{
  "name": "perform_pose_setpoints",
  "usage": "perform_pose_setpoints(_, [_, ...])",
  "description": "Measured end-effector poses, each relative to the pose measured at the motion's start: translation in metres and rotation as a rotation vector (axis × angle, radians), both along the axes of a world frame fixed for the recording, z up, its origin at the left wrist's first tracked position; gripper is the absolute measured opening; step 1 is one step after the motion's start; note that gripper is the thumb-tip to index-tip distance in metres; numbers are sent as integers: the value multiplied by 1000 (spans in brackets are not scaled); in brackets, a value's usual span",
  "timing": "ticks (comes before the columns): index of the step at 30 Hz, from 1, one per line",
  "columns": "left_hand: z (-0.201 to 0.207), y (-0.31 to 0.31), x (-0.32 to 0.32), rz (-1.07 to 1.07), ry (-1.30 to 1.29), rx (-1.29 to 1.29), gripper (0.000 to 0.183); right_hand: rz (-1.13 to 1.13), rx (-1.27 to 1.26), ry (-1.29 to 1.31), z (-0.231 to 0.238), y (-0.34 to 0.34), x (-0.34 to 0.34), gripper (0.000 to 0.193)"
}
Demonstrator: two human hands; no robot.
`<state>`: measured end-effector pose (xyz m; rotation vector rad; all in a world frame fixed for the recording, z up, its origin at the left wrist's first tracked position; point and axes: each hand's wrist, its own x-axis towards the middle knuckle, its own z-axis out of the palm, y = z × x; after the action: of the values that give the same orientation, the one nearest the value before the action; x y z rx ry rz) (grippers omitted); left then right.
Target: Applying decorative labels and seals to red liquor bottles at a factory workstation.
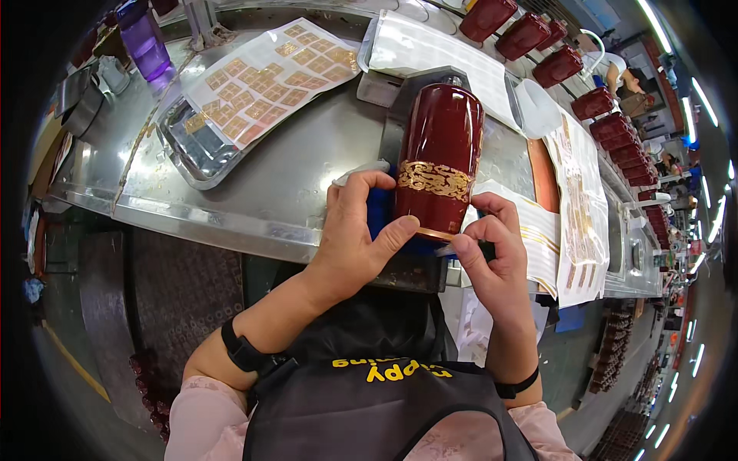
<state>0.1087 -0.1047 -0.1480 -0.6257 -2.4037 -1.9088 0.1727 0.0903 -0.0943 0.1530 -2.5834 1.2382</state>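
A glossy dark red bottle (440, 127) lies tilted away from me, its neck at the far end. A wide gold patterned band (435, 181) circles its lower part, and a thin gold strip (430, 233) runs along its base edge. My left hand (355, 230) is closed on the bottle's left side, thumb on the base edge. On the lower right, my right hand (496, 250) has curled fingers against the bottle, thumb and forefinger close together at the base. Whether a small piece sits between those fingertips is hidden. Beneath the bottle is a dark support (393, 127).
A sheet of gold square decals (269, 81) rests across a metal tray (201, 165) on the metal table (284, 192). Right of the bottle are a striped gold-line sheet (530, 227) and another decal sheet (580, 207). Red bottles (557, 65) hang in a row beyond; a purple bottle (144, 42) stands far left.
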Motion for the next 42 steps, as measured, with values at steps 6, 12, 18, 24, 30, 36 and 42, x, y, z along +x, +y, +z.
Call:
perform_pose_setpoints(6, [-2,-2,-2,-29,-32,42,53,-12,29,30,-2,-3,-1,19])
perform_pose_setpoints(12, [-1,-3,-4,-29,-19,34,56,-35,-8,-5,0,-5,-1,19])
perform_pose_setpoints(18, [5,1,0,-7,-8,-33,63,-11,8,26,-3,-2,-1,18])
perform_pose_setpoints(24, [5,0,-2,-21,-18,-55,64,-16,-2,3,-2,-2,-2,17])
perform_pose_setpoints(30, [3,0,-2,-28,-41,-22,63,-17,11,-1,0,-4,-2,17])
perform_pose_setpoints(36, [1,-2,-4,-30,14,-4,55,-28,-19,-13,-1,-4,-2,17])
perform_pose_setpoints(42, [-20,-4,5,31,-77,435,31,-32,20,-19,0,-5,-2,17])
